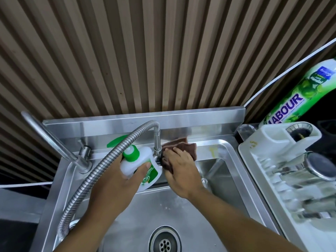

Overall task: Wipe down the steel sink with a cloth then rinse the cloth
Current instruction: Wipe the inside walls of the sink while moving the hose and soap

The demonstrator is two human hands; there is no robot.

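Since the cloth is working along the back ledge, most of what matters sits there. Far left: fixed tap (54, 140), spout angled up and away from the basin, no water seen. Next, ribbed hose (94, 177) loops up from the sink's left edge and arches over to its post on the ledge, so it hangs right over the left hand.

Left hand (118, 179) grips the bottle (145, 155), white with a green cap. Fingers are wrapped behind it and the thumb lies across the front label. The bottle looks lifted and tilted off the ledge, probably to clear its spot for wiping. Can't tell if its base touches anything.

Right of it, the right hand (181, 170) holds the cloth (187, 145), brown and bunched, against the ledge just beside the hose post. Fingers are bent over it, the thumb is hidden, and cloth edges stick out above and below the hand. This placement suits scrubbing round the post base, where grime collects.

A yellowish stain (213, 150) sits on the ledge near the cloth, not yet reached; likely the next patch. Sink (231, 153) basin below looks wet and the drain (165, 241) is open, nothing in it.

Wiping stage, about midway by my guess; rinse not started.

Right side: a white rack (258, 160) stands beside the sink rim, holding blurred glassware. A green pouch (291, 102) leans behind it, out of the way.
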